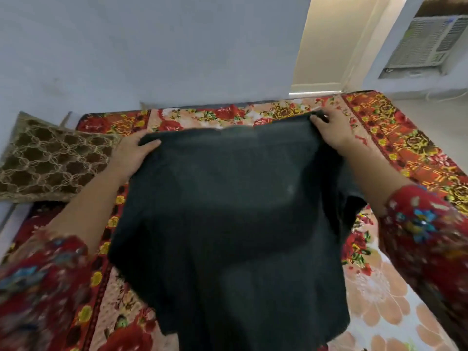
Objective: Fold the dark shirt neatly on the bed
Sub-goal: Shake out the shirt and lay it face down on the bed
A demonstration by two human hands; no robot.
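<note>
The dark shirt (228, 219) is held up and stretched out over the bed (395, 148), which has a red floral cover. My left hand (134, 154) grips the shirt's far left corner, thumb on top of the cloth. My right hand (331, 127) grips the far right corner. The cloth hangs from both hands toward me and hides the middle of the bed. A short sleeve droops at the right side. Both forearms reach forward from red patterned sleeves.
A brown and gold lattice pillow (48, 160) lies at the bed's left edge against the pale wall. Beyond the bed stands a cream door (326, 46), with an air conditioner (428, 44) mounted at the upper right.
</note>
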